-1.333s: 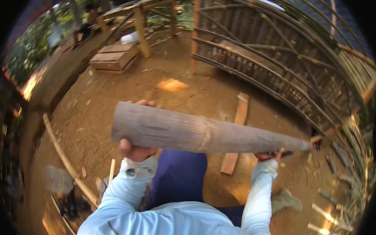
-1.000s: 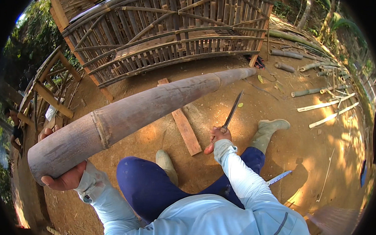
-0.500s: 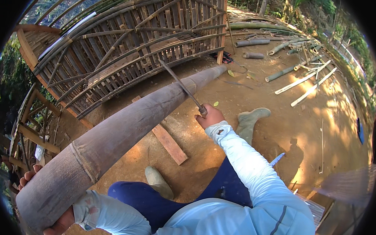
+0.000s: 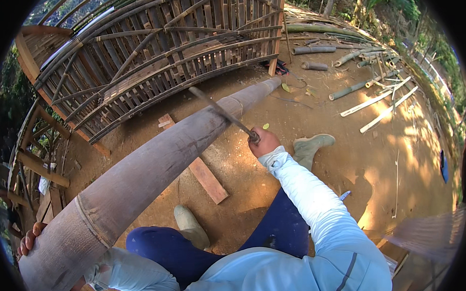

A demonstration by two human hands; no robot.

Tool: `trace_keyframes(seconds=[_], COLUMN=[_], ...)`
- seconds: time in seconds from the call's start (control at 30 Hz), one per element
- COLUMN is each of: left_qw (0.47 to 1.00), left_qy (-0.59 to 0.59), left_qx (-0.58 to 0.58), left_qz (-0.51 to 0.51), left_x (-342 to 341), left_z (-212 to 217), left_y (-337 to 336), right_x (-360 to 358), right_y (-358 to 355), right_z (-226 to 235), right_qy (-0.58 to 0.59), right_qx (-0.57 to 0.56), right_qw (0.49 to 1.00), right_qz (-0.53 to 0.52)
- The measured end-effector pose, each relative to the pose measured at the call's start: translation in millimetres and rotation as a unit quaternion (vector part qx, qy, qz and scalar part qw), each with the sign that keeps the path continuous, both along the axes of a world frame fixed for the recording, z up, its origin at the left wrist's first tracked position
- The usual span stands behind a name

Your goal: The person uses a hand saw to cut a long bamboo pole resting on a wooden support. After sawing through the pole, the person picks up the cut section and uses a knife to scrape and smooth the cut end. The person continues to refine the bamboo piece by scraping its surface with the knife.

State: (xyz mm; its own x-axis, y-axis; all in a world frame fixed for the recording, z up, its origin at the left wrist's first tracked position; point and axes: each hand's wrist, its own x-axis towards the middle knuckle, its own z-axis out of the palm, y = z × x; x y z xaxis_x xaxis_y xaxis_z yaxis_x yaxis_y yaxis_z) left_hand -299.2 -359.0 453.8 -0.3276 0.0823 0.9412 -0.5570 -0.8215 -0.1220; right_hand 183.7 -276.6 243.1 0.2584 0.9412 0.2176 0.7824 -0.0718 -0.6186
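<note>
A thick grey-brown bamboo pole (image 4: 154,163) slants from the lower left up to the ground near the middle. My left hand (image 4: 31,238) is closed round its near end, fingers over the far side; the rest of that hand is mostly hidden beneath the bamboo. My right hand (image 4: 267,142) grips the dark handle of a long machete (image 4: 214,106), seen nearly edge-on. The blade lies across the upper part of the pole, a little below a joint ring, its tip pointing up and left. Whether its edge bites into the bamboo I cannot tell.
A reddish board (image 4: 208,180) lies on the dirt under the pole. Beyond stands a large slatted bamboo bench (image 4: 158,64). Cut bamboo lengths (image 4: 347,90) and pale split strips (image 4: 382,110) lie at the right back. My boots (image 4: 193,228) flank the work.
The machete's tip has dropped and shifted left, while my right hand stays nearly in place. The pole's near joint ring has moved slightly down and left. Less of my left thumb shows.
</note>
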Motion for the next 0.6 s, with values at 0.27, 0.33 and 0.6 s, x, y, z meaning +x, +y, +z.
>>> trace_keyframes(seconds=[0.27, 0.33, 0.6], left_qw=[0.996, 0.993, 0.961], left_qy=[-0.036, -0.046, -0.105], left_qx=[-0.038, -0.058, -0.124], left_qz=[0.070, 0.092, 0.222], left_x=[13.1, 14.6, 36.7], left_z=[6.0, 3.2, 7.7], left_y=[9.1, 4.0, -3.6], right_x=[28.3, 41.8, 44.6], right_y=[15.8, 32.8, 35.9], right_z=[2.2, -10.2, -7.6], right_qy=[-0.039, -0.038, -0.056], right_qx=[0.014, -0.023, -0.049], right_qw=[0.999, 0.996, 0.994], right_qz=[0.017, -0.077, -0.074])
